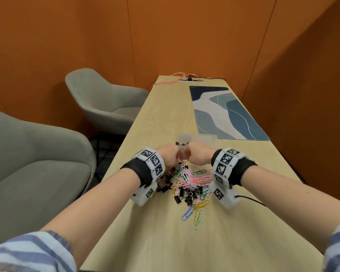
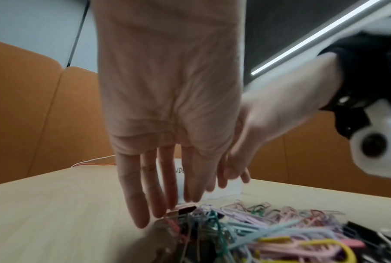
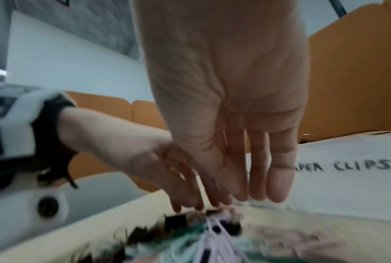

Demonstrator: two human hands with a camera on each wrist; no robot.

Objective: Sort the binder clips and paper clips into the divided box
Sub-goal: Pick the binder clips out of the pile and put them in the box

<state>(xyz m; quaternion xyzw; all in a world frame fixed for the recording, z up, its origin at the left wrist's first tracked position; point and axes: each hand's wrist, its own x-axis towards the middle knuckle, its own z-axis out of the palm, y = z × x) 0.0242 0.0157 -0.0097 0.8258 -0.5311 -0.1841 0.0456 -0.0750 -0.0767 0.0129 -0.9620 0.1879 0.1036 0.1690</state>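
Observation:
A mixed pile of coloured paper clips and black binder clips [image 1: 188, 181] [image 2: 268, 236] [image 3: 212, 236] lies on the wooden table. Just beyond it stands the clear divided box [image 1: 200, 139], with a "PAPER CLIPS" label on one side [image 3: 347, 178]; a few binder clips show in its left part. My left hand [image 1: 168, 156] [image 2: 190, 178] and right hand [image 1: 197, 157] [image 3: 246, 178] hang side by side over the pile's far edge. Their fingers are straight and point down, and the tips reach the clips. Neither hand plainly holds anything.
A blue patterned desk mat [image 1: 224, 112] lies far right on the table [image 1: 155, 242]. A socket strip with cables [image 1: 190, 78] sits at the far end. Two grey armchairs [image 1: 106, 103] [image 1: 28, 163] stand left of the table. A few stray paper clips [image 1: 196, 214] lie nearer me.

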